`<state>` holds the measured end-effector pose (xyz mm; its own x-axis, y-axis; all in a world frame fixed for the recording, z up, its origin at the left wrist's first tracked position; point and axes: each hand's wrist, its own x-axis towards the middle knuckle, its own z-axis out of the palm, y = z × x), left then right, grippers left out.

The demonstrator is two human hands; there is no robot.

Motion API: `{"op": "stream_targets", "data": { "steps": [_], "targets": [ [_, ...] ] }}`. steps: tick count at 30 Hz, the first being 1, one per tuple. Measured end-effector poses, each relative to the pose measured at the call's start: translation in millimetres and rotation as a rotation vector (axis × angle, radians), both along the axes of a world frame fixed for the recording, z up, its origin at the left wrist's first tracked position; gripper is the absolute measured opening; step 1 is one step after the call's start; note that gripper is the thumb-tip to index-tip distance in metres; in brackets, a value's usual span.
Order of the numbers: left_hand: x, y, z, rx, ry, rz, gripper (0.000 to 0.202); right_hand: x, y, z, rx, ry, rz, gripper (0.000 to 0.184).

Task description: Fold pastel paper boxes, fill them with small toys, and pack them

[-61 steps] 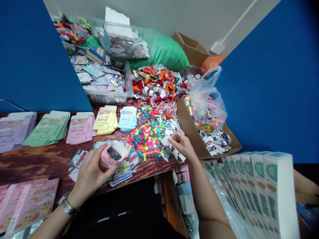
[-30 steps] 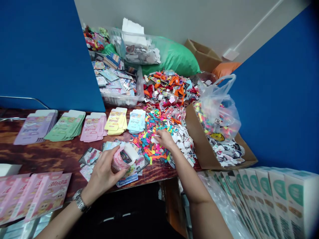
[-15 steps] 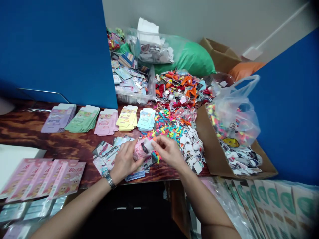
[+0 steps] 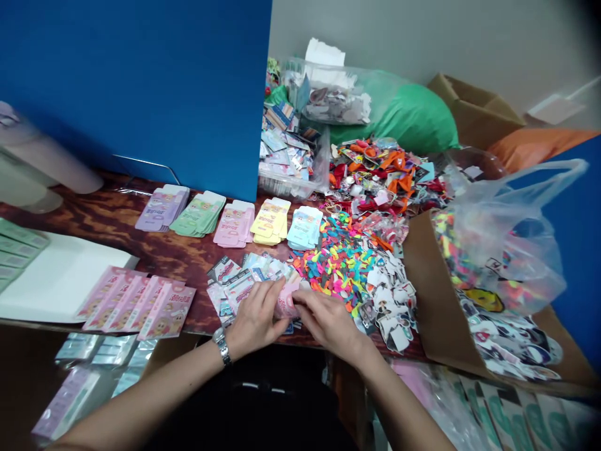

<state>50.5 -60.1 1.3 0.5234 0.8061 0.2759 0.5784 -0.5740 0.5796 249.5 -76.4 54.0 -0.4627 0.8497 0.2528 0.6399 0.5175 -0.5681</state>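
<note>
**A:** Start at the left. What's lying there?

**B:** Pale green cards [image 4: 19,247] sit on a white sheet [image 4: 56,275]. Beside it, pink printed cartons [image 4: 136,300] overlap in a row on the wooden tabletop [image 4: 173,257]. Small stacks of flat cartons [image 4: 233,224] in pastel colours stand farther back, near a blue partition [image 4: 131,94].

**A:** And the hands?

**B:** The left hand [image 4: 256,319], wearing a metal wristwatch [image 4: 221,346], lies over loose printed card packets [image 4: 239,282]. Its fingers [image 4: 267,294] curl closed against a small pink carton [image 4: 287,302]. That carton sits between both hands, just above the tabletop's near edge. The right hand [image 4: 328,322] comes in from the other side, its fingers [image 4: 300,297] also closed on the carton.

**A:** Which hand is nearer? Which way does the carton run?

**B:** Both touch it. The fingers hide so much that I can't tell its long axis.

**A:** What's to the right?

**B:** A heap of bright multicoloured pieces [image 4: 338,263] runs into white die-cut stickers [image 4: 389,300]. Past them are an open cardboard box [image 4: 422,282] and a clear plastic carrier bag [image 4: 509,238]. A green sack [image 4: 413,122] lies against the far wall.
</note>
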Motion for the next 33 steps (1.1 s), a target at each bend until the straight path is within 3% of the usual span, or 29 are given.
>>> {"op": "stream_targets", "data": {
  "steps": [2, 6, 12, 16, 21, 27, 33],
  "targets": [
    [-7.8, -2.0, -0.7, -0.036, -0.042, 0.019, 0.070, 2.1, 2.4, 7.1, 0.013, 0.056, 0.016, 0.031],
    [-22.7, 4.3, 3.7, -0.103, -0.103, 0.136, 0.077, 4.9, 14.7, 11.3, 0.091, 0.144, -0.202, 0.025],
    [-31.0, 17.2, 10.2, -0.135, -0.130, 0.147, 0.086, 19.4, 48.9, -17.2, 0.041, 0.063, -0.359, 0.021],
    [-29.0, 18.1, 8.7, -0.117, -0.141, 0.100, 0.079, 56.3, 90.4, -35.6, -0.056, -0.093, -0.566, 0.026],
    [-26.9, 20.6, 4.9, -0.085, -0.131, 0.083, 0.074, 101.1, 161.1, -38.7, -0.078, -0.232, -0.737, 0.030],
    [-23.1, 26.0, 0.3, -0.054, -0.099, 0.063, 0.075, 104.7, 234.9, -49.3, -0.168, -0.411, -0.737, 0.031],
    [-24.0, 27.6, -5.2, -0.029, -0.100, 0.114, 0.072, 101.2, 254.6, -68.1, -0.199, -0.422, -0.737, 0.031]
  ]
}}
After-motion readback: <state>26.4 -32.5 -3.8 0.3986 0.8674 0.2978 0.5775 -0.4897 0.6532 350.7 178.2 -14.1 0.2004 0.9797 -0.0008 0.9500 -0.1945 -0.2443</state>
